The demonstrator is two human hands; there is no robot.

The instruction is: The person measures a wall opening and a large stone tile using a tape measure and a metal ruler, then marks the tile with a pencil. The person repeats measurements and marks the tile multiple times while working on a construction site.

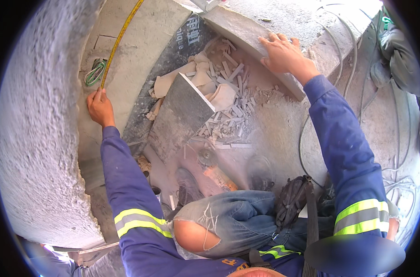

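My left hand (100, 108) is closed, pinching the lower end of a yellow tape measure (119, 39) against the pale wall. From there the blade runs up and out of view at the top. Just beside the fingertips, a wall box (96, 74) holds coiled green and white wires. My right hand (286, 55) lies with fingers spread on the edge of a rough concrete ledge (244, 34), holding nothing. Between my arms a grey slab (182, 113) leans over broken tile strips (230, 111) and torn cardboard-like sheets (168, 83).
Grey cables (353, 46) trail over the ledge and floor at right. A dusty orange tool (221, 179), perhaps an angle grinder, lies near my boot (187, 184). A black pouch (293, 201) hangs at my waist. Rough wall (39, 129) borders the left.
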